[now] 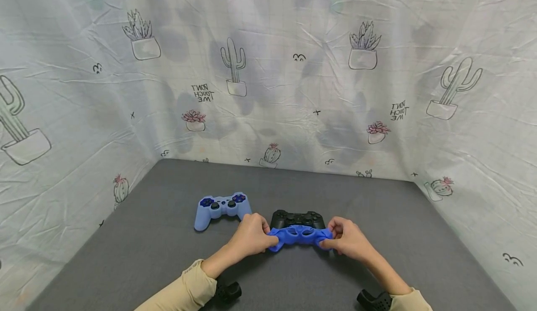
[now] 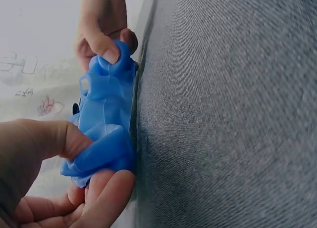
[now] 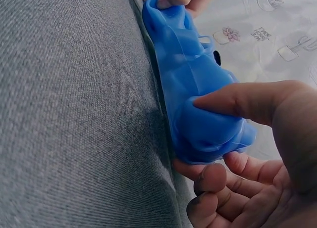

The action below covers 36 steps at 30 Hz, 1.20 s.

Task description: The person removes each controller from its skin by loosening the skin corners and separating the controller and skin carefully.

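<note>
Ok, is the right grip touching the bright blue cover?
Touching. The right wrist view shows it: the right grip has its thumb pressed against the cover, with no gap at the tip.

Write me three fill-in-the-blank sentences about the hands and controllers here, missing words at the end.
The left hand and right hand both grip a soft cover coloured ____. In the head view, that cover partly hides a controller coloured ____. The light-blue controller lies nearer the ____ hand.
Missing words: blue; black; left.
</note>
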### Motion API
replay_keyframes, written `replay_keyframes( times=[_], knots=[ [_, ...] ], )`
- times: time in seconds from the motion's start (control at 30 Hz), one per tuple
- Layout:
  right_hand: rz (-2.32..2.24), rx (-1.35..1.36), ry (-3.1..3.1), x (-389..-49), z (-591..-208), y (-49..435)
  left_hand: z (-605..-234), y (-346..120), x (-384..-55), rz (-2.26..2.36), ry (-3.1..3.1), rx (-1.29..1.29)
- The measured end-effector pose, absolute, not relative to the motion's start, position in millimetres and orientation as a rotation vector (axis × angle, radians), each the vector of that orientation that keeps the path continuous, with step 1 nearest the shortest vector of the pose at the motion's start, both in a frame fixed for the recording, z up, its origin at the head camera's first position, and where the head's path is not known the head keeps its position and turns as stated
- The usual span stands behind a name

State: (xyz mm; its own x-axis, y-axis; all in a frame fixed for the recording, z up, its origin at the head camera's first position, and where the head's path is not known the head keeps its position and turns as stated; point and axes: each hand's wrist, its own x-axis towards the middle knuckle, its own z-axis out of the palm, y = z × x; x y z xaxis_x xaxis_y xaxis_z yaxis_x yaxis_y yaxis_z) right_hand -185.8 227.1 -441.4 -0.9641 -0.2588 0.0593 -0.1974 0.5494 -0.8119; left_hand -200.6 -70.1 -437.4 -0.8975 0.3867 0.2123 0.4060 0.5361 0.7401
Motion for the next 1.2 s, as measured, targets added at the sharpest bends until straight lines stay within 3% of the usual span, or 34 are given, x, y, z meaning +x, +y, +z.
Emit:
replay_keyframes(
  times=[0.5,1.2],
  knots=[
    [-1.349,-0.469,2.688,-187,-439,229,-427,-68,-194,-1.475,-2.82,-0.65],
    [-1.44,-0.546,2.506,-191,-433,226,-427,-62,-197,-1.601,-2.832,-0.773]
  ],
)
